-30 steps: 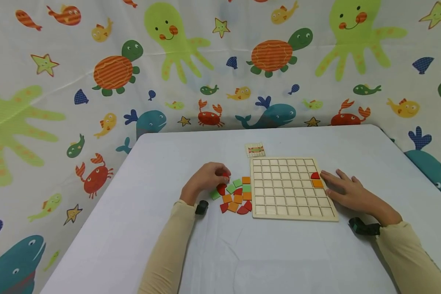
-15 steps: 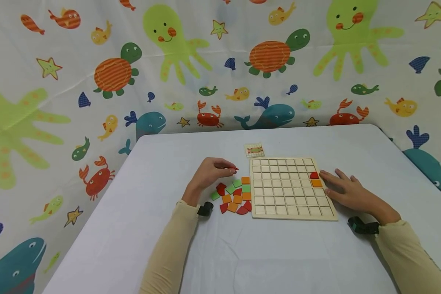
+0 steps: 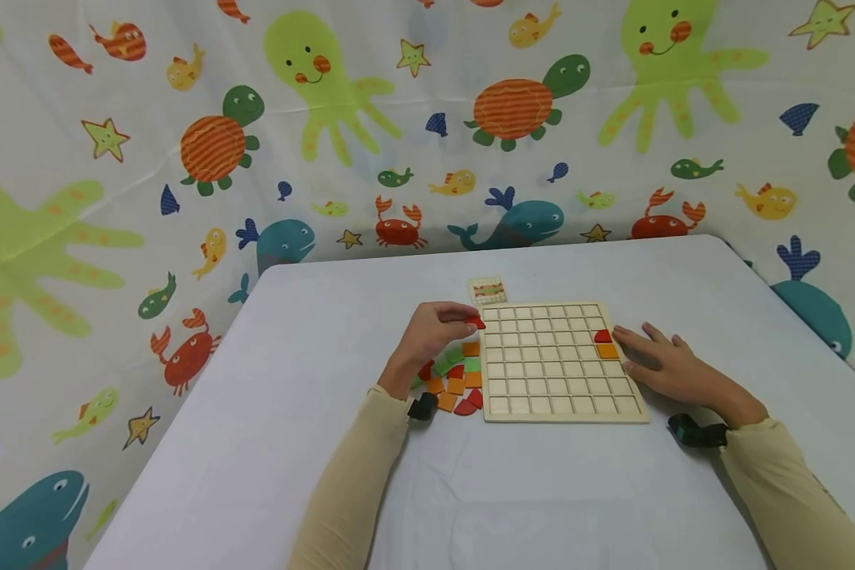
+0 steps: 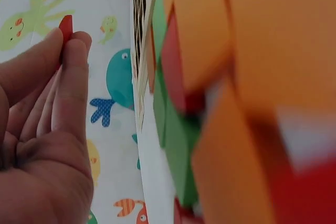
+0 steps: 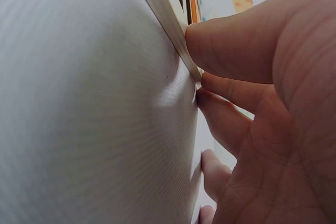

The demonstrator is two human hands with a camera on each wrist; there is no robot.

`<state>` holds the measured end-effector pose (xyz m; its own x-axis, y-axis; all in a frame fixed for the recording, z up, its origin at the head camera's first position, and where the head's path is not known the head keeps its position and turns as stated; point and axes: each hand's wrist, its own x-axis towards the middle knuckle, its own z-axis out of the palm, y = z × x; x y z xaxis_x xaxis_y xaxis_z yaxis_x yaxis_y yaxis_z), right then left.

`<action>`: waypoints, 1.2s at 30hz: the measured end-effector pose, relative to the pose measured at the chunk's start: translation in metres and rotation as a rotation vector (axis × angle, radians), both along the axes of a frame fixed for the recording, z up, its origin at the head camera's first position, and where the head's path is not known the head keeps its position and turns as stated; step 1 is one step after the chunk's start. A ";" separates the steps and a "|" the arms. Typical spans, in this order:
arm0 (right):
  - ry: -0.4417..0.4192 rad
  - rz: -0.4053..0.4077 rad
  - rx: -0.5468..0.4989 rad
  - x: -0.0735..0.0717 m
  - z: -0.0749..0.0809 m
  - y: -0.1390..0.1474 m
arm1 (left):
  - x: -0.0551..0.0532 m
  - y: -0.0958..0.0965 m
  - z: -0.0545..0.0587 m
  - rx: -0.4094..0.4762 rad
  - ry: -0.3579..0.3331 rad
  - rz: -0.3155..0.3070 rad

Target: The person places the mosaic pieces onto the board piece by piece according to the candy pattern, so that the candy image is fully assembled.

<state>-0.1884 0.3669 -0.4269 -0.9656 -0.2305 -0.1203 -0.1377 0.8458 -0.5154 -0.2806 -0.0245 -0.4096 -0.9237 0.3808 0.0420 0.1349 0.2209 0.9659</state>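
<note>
1. The red piece [image 3: 476, 322] is at the board's far-left corner; the left wrist view shows it held up, backdrop visible between it and the board.
2. It looks small, flat and plain red — mostly covered by fingers.
3. The left hand [image 3: 433, 332] pinches it between thumb and fingertips.
4. The pale wooden board [image 3: 541, 380] is gridded, with a red tile [image 3: 602, 336] and an orange tile [image 3: 608, 351] near its right side.
5. The right hand [image 3: 673, 368] lies with fingers spread; its wrist view alone shows thumb and fingertip meeting the board's edge — hard to judge from above.
6. Loose tiles [image 3: 455, 385] lie left of the board.
</note>
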 end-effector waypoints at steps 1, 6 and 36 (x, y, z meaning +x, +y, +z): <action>-0.002 -0.002 -0.005 0.000 0.000 0.000 | 0.001 0.004 -0.001 0.005 -0.003 -0.003; -0.014 -0.003 -0.013 -0.001 -0.001 0.001 | 0.004 0.030 0.000 0.007 -0.027 -0.019; -0.018 0.014 -0.010 -0.002 0.002 0.001 | 0.032 0.160 0.003 -0.075 -0.258 -0.225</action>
<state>-0.1903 0.3678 -0.4249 -0.9600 -0.2453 -0.1351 -0.1402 0.8384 -0.5267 -0.2483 0.1359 -0.4061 -0.7927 0.5694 -0.2177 -0.0580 0.2851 0.9567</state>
